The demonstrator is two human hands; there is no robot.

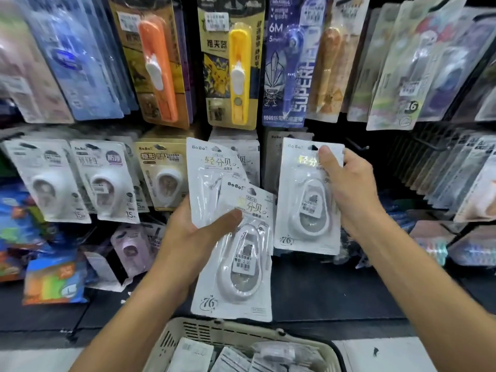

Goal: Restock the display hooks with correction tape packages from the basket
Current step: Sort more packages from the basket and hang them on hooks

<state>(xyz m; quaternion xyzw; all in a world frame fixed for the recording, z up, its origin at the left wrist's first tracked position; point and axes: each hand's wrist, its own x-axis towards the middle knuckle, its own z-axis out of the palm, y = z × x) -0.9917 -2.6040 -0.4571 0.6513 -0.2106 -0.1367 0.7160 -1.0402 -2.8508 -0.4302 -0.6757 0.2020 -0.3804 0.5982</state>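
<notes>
1. Up front, the left hand [193, 234] gripped two white correction tape packages fanned together: the front package [236, 267] ran from the thumb down toward 6 o'clock, and the rear package [206, 178] rose behind it toward 12 o'clock.
2. Its thumb pressed across the front package's upper card, with the fingers hidden behind both.
3. At 3 o'clock from that pair, the right hand [349, 189] pinched a third package [306, 200] by its upper right corner, the thumb lying over the card beside the hang hole; the tape body hung at 7 o'clock from that grip.
4. That third package stood upright against the display rack [375, 146], in the row of hanging packages [104, 181].
5. At 6 o'clock, the beige basket [214, 331] held more packages, below both hands.
</notes>
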